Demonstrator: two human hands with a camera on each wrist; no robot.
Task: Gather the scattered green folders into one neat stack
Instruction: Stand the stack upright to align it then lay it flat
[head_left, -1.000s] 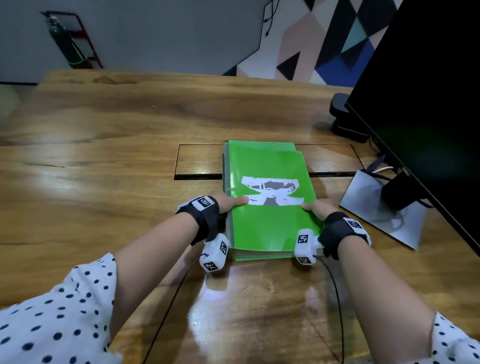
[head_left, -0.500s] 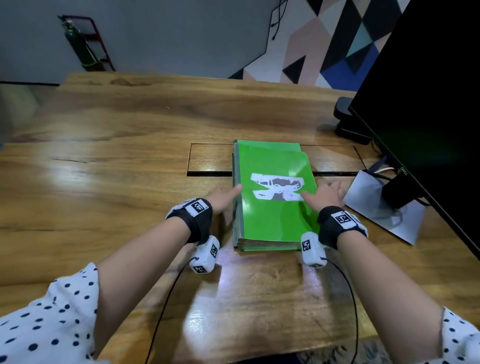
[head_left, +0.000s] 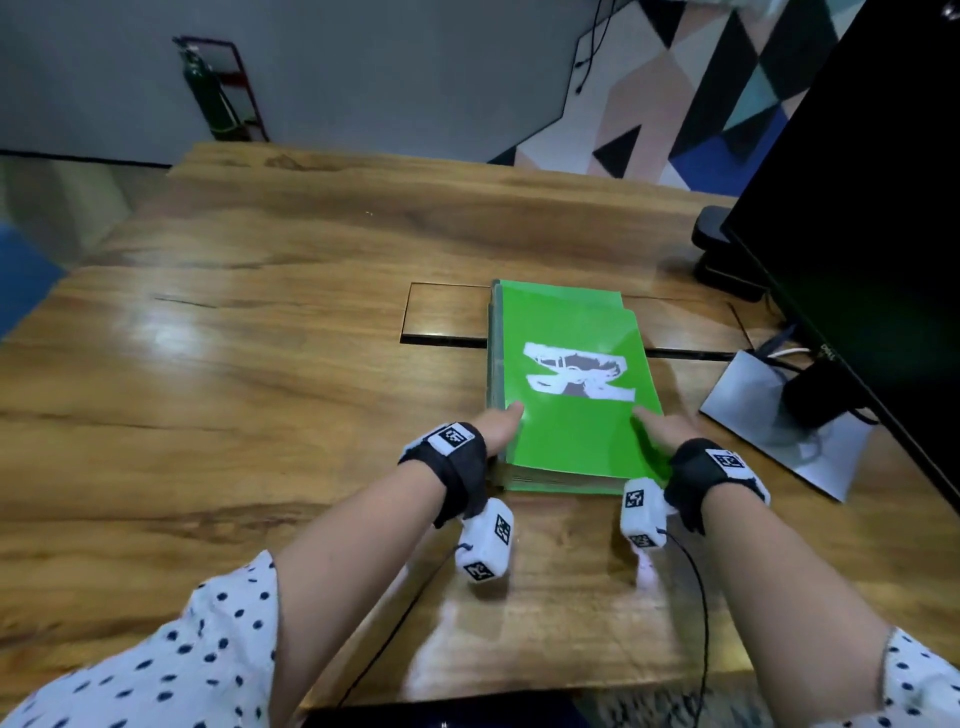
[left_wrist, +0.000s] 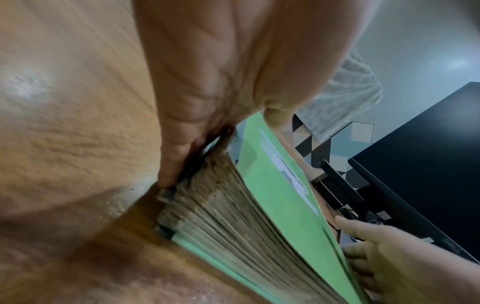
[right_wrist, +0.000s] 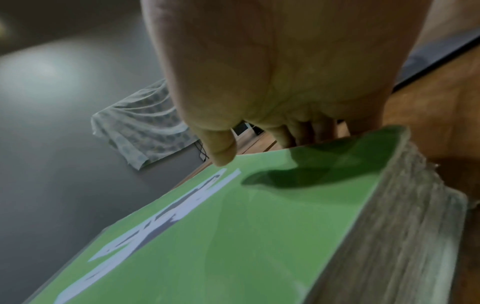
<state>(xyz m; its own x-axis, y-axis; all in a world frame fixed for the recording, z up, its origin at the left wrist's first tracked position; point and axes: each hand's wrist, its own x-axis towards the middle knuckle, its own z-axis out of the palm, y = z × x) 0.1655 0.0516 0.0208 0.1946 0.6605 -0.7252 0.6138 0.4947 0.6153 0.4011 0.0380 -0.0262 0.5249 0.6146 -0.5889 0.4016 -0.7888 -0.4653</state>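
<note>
The green folders (head_left: 571, 441) lie as one thick stack on the wooden table (head_left: 260, 415), the top cover bearing a white and grey picture. My left hand (head_left: 498, 428) is at the stack's near left side. In the left wrist view the left hand (left_wrist: 213, 115) has straight fingers (left_wrist: 171, 164) pressed against the stack's (left_wrist: 259, 226) left edge, with the thumb at the top cover. My right hand (head_left: 662, 428) is at the near right side. In the right wrist view the right hand's (right_wrist: 272, 115) thumb hovers over the top folder (right_wrist: 233, 236), and its fingers reach down past the right edge.
A large black monitor (head_left: 857, 260) stands at the right on a grey base plate (head_left: 753, 410) close to the stack. A black object (head_left: 722, 254) sits behind it. A rectangular inset panel (head_left: 447, 312) lies under the stack's far end. Cables trail from my wrists toward the table's front edge.
My left hand has closed in from beside the stack onto its left edge. The right hand has drawn back from the top cover to the right edge. The stack has stayed in place.
</note>
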